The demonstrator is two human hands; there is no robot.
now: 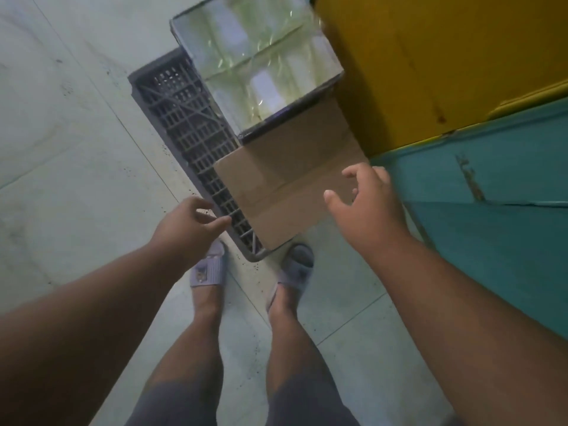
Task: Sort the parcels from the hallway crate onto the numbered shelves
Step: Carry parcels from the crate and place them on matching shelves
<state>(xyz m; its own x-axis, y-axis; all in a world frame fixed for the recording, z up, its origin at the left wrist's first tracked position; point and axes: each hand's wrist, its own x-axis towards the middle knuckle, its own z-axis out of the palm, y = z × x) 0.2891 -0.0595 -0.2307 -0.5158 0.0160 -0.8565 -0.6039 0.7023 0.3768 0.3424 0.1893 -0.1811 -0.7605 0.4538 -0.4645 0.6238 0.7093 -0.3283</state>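
Cardboard, plain and brown, makes up the nearest parcel (289,192), which lies in the near end of the grey slatted crate (184,118) on the pale tiled floor (61,149). Beyond it, at the far end of the crate, rests a second parcel wrapped in glossy clear film (255,59). Both parcels are in the crate, so the sorting looks barely begun, at least as far as this view shows; no numbered shelves are in sight. A yellow panel (445,56) and a teal one (491,195) stand to the right of the crate.

The person stands at the near end, feet in grey slippers (209,265), and reaches with both arms. The left hand (187,222) hovers by the crate's near left edge, fingers loosely curled and holding nothing. The right hand (368,201) hangs over the right side of the cardboard parcel, fingers spread wide, not yet gripping it. Judging by this pose, lifting the cardboard parcel is the step in hand; carrying and shelving both parcels is left.
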